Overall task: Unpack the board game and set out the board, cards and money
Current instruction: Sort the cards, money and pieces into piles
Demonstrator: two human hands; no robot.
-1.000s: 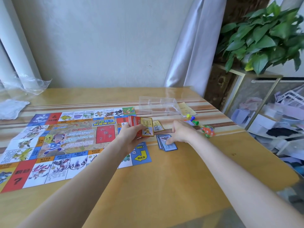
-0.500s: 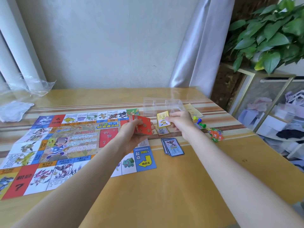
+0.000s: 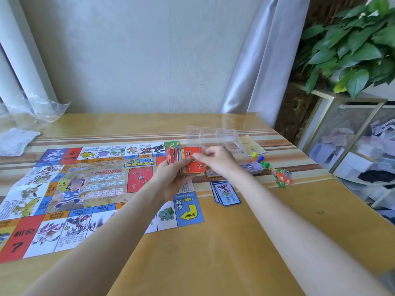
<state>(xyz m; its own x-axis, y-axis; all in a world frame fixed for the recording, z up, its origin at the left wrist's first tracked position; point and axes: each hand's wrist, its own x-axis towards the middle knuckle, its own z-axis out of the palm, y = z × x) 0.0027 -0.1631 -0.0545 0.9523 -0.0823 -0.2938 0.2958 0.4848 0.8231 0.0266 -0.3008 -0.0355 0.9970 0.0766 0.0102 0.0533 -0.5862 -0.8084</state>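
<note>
The wooden table (image 3: 245,242) carries the unfolded board (image 3: 89,189) across its left half, bare wood lying nearer the person. Above the board's right edge, the left hand (image 3: 171,180) grips a fanned stack of cards (image 3: 181,160) while the right hand (image 3: 215,160) pinches its front red card (image 3: 193,162). A blue-bordered card pile (image 3: 226,193) lies just below the right wrist, apart from the board.

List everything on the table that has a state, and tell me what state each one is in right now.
Board: unfolded, flat on the table.
Mixed card stack: held in the left hand.
Red card: pinched by the right hand.
Blue cards: small pile, face up.
Money: stacked on the table.
Clear box: open, looks empty.
Pawns: lying loose.
</note>
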